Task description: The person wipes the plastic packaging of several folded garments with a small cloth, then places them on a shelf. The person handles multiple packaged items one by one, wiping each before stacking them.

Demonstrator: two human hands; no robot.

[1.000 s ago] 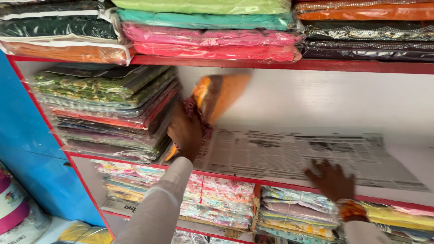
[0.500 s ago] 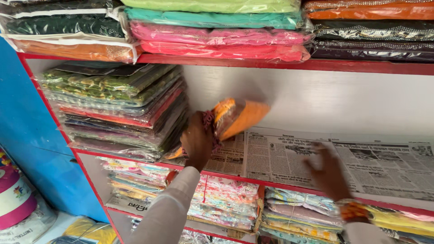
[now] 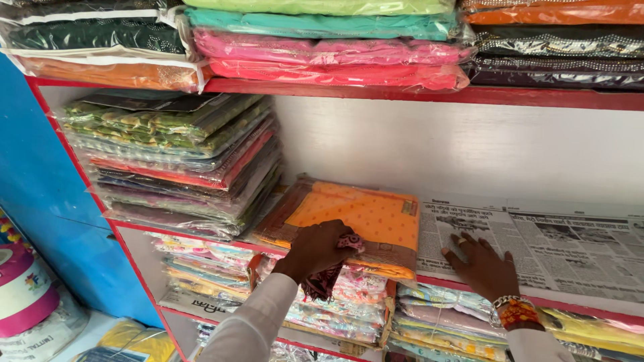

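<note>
Your left hand [image 3: 315,249] presses down on an orange packaged sari [image 3: 349,224], fingers curled over its front edge together with a small patterned cloth [image 3: 350,243] bunched under them. The packet is flat, wrapped in clear plastic, bright orange with fine dots and a brownish woven border along the near side. It lies on the middle shelf [image 3: 469,285], its front edge level with the red lip, just beside a tall stack of packaged fabrics [image 3: 181,161] on its left. Your right hand [image 3: 484,263] rests open, fingers spread flat, on the newspaper lining [image 3: 570,245] that covers the shelf to the packet's right; it holds nothing. Beaded bangles [image 3: 513,311] circle that wrist. Above, folded packets in green, teal and pink [image 3: 329,47] fill the upper shelf. Below, more floral packets [image 3: 335,308] crowd the lower shelf.
</note>
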